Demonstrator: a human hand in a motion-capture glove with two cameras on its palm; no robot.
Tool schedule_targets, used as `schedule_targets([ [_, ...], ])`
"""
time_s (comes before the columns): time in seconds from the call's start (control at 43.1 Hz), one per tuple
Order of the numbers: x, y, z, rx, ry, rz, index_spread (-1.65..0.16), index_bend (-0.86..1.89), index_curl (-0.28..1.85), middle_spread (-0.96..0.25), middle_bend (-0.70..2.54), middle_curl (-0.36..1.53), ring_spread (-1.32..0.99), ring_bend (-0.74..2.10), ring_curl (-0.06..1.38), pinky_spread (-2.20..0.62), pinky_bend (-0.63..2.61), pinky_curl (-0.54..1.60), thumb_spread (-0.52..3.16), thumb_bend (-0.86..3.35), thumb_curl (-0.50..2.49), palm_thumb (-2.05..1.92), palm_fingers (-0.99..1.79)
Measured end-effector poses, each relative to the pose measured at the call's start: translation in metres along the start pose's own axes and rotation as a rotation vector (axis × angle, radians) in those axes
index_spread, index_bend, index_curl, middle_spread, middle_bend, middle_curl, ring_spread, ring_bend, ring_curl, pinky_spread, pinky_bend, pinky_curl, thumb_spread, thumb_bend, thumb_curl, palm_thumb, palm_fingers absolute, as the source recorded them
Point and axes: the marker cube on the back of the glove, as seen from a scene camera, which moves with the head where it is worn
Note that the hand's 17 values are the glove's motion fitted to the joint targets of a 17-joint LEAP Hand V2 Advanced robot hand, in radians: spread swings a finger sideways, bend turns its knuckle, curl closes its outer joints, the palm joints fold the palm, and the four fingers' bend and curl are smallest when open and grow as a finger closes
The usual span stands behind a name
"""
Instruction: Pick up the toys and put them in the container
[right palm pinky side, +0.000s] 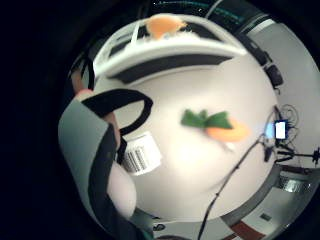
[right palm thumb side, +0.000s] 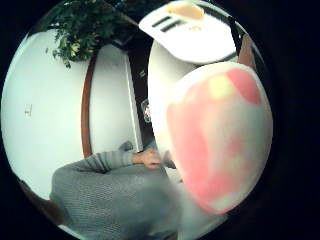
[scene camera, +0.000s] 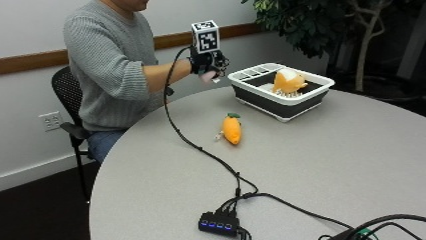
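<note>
Above the table (scene camera: 373, 145), gloved right hand (scene camera: 208, 64) raised beside container (scene camera: 313, 97), gripping pink toy (right palm thumb side: 220, 135).

No text can be read; a barcode label (right palm pinky side: 141, 153) beside the hand shows only unreadable bars.

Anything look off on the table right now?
Nothing stands out. One orange toy sits in the container, the carrot toy lies on the table waiting, and the right hand holds a pink toy near the container.
</note>
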Motion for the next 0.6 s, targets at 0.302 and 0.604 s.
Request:
schedule_targets([
  [0.302, 0.023, -0.082, -0.045, 0.057, 0.116, 0.101, -0.47, 0.57, 0.52, -0.26, 0.92, 0.7, -0.52, 0.98, 0.66, -0.38, 1.01, 0.45, 0.75, 0.12, 0.78, 0.59, 0.93],
  [0.604, 0.096, -0.194, -0.054, 0.03, 0.116, 0.255, -0.49, 0.49, 0.62, -0.26, 0.87, 0.76, -0.55, 0.98, 0.7, -0.38, 1.15, 0.5, 0.7, 0.09, 0.86, 0.6, 0.66],
])
